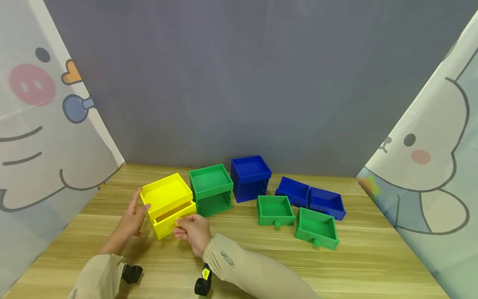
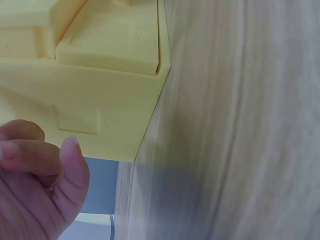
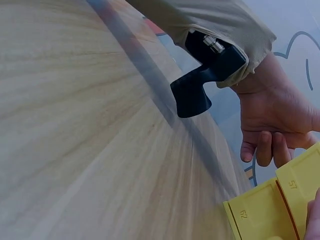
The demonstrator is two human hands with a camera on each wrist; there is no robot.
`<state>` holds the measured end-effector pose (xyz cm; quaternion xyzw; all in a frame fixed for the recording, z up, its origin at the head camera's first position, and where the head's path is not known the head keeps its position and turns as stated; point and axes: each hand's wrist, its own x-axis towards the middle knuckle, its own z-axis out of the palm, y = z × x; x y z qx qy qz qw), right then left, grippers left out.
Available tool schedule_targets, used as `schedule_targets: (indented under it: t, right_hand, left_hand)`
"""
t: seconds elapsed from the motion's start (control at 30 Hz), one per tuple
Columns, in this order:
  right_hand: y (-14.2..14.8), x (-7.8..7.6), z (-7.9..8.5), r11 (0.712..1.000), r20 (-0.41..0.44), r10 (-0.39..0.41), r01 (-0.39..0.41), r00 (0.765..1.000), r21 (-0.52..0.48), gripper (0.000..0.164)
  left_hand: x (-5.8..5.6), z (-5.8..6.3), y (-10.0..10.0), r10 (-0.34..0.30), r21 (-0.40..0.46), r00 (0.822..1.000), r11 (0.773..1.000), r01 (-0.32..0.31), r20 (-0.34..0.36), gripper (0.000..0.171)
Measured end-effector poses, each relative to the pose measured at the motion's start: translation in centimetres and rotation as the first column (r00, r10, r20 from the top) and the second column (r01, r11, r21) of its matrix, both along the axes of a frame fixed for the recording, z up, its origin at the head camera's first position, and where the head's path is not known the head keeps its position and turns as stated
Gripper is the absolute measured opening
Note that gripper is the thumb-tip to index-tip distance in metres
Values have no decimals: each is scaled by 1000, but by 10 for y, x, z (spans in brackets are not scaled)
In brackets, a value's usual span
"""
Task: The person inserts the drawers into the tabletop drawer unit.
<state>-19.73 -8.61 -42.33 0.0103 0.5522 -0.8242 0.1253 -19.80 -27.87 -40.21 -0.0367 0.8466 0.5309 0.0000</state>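
A yellow drawer cabinet (image 1: 166, 194) with a shallow tray top stands at the left of the table. My left hand (image 1: 131, 218) holds it by the left side, thumb on the top front rim and index finger at the back corner. Its other fingers curl loosely beside the cabinet wall. My right hand (image 1: 194, 232) pinches the front of the upper yellow drawer (image 1: 160, 226), which sticks partly out. The lower yellow drawer (image 2: 112, 37) sits in its slot, as the left wrist view shows. The right fingertips cover the upper drawer's knob.
Right of the yellow cabinet stand a green cabinet (image 1: 210, 182) and a blue cabinet (image 1: 250, 170), both with open fronts. Two green drawers (image 1: 276, 207) (image 1: 316, 227) and two blue drawers (image 1: 293, 191) (image 1: 326, 202) lie on the table further right. A grey backdrop (image 1: 239, 83) rises behind.
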Motion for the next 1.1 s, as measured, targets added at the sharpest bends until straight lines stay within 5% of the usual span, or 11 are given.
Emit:
schedule_targets:
  t: [0.43, 0.73, 1.1]
  right_hand:
    - [-5, -9, 0, 1000, -6, 4, -3, 1000, 12, 12]
    - [-6, -20, 3, 986, -73, 53, -41, 996, 160, 6]
    - [-10, -18, 3, 981, -64, 21, -9, 998, 194, 9]
  left_hand:
    - [0, 0, 1, 4, 16, 1000, 1000, -4, -9, 67]
    - [0, 3, 1, 2, 6, 1000, 1000, -2, -12, 67]
    - [4, 2, 0, -7, 6, 1000, 1000, 7, 25, 68]
